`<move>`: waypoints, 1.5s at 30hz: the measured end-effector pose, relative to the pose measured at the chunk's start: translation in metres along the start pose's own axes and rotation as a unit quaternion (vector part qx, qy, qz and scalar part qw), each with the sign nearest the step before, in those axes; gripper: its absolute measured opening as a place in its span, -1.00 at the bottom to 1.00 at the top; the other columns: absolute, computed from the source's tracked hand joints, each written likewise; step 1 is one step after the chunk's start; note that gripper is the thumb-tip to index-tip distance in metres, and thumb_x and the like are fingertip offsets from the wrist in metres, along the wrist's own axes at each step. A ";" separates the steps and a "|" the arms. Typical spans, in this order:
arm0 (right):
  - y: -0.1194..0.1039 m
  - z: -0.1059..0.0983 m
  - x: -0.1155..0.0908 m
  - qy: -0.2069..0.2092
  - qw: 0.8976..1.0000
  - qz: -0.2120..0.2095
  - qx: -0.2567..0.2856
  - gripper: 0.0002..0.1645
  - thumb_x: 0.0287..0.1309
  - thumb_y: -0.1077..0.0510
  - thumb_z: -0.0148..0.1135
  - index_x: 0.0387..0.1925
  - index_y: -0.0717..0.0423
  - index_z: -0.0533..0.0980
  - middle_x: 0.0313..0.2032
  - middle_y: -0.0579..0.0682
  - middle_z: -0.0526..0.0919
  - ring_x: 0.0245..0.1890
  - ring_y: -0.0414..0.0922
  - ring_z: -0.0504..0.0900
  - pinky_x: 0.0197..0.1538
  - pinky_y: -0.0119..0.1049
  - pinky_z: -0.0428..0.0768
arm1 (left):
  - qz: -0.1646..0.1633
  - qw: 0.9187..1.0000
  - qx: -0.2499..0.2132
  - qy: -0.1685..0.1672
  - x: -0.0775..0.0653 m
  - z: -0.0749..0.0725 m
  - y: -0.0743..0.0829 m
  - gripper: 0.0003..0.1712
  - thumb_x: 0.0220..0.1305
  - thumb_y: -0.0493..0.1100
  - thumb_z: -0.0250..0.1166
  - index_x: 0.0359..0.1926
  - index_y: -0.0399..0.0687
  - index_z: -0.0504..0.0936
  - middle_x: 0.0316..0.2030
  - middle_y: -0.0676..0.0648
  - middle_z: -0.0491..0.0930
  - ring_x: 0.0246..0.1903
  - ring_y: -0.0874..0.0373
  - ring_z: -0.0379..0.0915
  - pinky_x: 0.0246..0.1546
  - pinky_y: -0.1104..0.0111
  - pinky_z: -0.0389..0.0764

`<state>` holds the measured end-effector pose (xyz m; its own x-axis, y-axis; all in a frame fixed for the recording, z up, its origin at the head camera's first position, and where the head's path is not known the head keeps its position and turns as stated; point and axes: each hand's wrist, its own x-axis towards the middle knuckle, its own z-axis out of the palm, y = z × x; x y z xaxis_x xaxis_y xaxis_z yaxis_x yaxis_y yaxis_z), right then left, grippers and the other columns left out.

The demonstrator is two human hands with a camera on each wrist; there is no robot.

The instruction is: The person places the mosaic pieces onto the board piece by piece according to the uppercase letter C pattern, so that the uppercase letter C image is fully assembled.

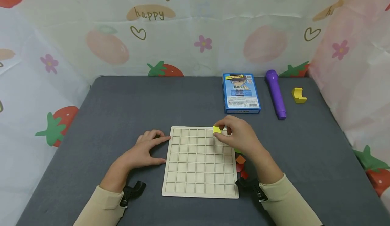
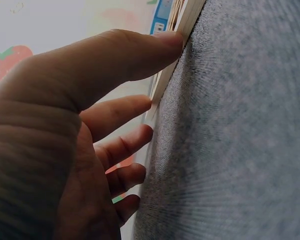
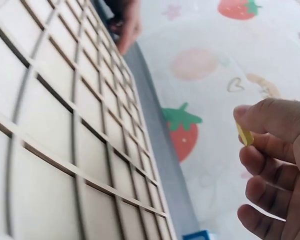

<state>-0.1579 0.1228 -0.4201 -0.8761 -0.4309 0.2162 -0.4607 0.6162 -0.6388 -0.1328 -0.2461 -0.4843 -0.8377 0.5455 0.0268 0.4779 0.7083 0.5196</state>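
Note:
A pale wooden grid board (image 1: 199,161) lies on the dark table, its square cells bare in the head view. At its left edge rests my left hand (image 1: 143,151), thumb and index fingertip touching the rim with the fingers spread. In the left wrist view the thumb (image 2: 140,55) presses against the board's side (image 2: 165,80). Over the far right corner of the board, my right hand (image 1: 240,134) pinches a small yellow square tile (image 1: 217,129) between thumb and index finger. The right wrist view has this tile (image 3: 245,135) edge-on, raised off the grid (image 3: 55,105).
Beside the board's right edge lie several small pieces, among them an orange block (image 1: 240,160) and a red piece (image 1: 244,175), partly under my right arm. Farther back are a blue box (image 1: 242,94), a purple microphone-shaped object (image 1: 276,94) and a yellow curved block (image 1: 299,95).

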 end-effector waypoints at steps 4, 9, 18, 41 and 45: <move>0.000 0.015 0.001 -0.014 0.999 0.021 -0.021 -0.73 0.17 0.07 0.53 -0.11 0.06 0.74 -0.29 -0.12 0.60 -0.44 -0.18 0.43 -0.39 -0.22 0.45 | -0.003 1.000 -0.003 0.000 -0.001 -0.001 0.001 -0.11 0.12 0.06 0.58 0.45 0.00 0.48 0.18 -0.01 0.37 0.08 0.05 0.21 0.09 0.01 0.17; 0.004 0.033 0.003 -0.054 0.995 0.068 -0.042 -0.72 0.14 0.02 0.55 -0.14 0.01 0.77 -0.32 -0.16 0.60 -0.38 -0.20 0.49 -0.32 -0.24 0.49 | 0.001 1.000 -0.002 0.008 -0.001 0.001 0.000 -0.14 0.15 0.09 0.56 0.44 0.01 0.49 0.17 -0.01 0.38 0.07 0.06 0.21 0.09 0.01 0.17; 0.012 0.051 0.001 -0.065 0.992 0.097 -0.047 -0.73 0.14 0.02 0.55 -0.11 -0.05 0.79 -0.34 -0.20 0.60 -0.36 -0.23 0.51 -0.30 -0.23 0.50 | 0.011 0.999 0.003 0.039 0.002 0.004 0.000 -0.22 0.17 0.10 0.55 0.38 0.02 0.55 0.15 -0.03 0.43 0.04 0.04 0.26 0.06 0.01 0.20; 0.011 0.057 0.000 -0.004 0.992 0.123 -0.024 -0.76 0.00 -0.01 0.64 -0.30 -0.05 0.78 -0.45 -0.20 0.54 -0.41 -0.20 0.49 -0.34 -0.23 0.48 | 0.002 1.000 0.001 0.029 0.003 0.002 0.000 -0.22 0.18 0.09 0.55 0.39 0.03 0.55 0.15 -0.04 0.42 0.04 0.02 0.26 0.06 0.01 0.19; 0.007 0.049 0.000 -0.001 0.991 0.132 -0.016 -0.73 0.04 -0.04 0.62 -0.26 -0.03 0.76 -0.45 -0.18 0.51 -0.44 -0.17 0.46 -0.38 -0.22 0.44 | 0.002 1.000 0.000 0.028 0.003 0.003 0.000 -0.21 0.16 0.09 0.56 0.39 0.04 0.55 0.16 -0.05 0.42 0.04 0.02 0.25 0.05 0.02 0.19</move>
<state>-0.1542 0.0947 -0.4606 -0.9663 -0.2536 0.0437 -0.2204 0.7279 -0.6493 -0.1346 -0.2432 -0.4868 -0.8496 0.5219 0.0761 0.4806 0.7065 0.5196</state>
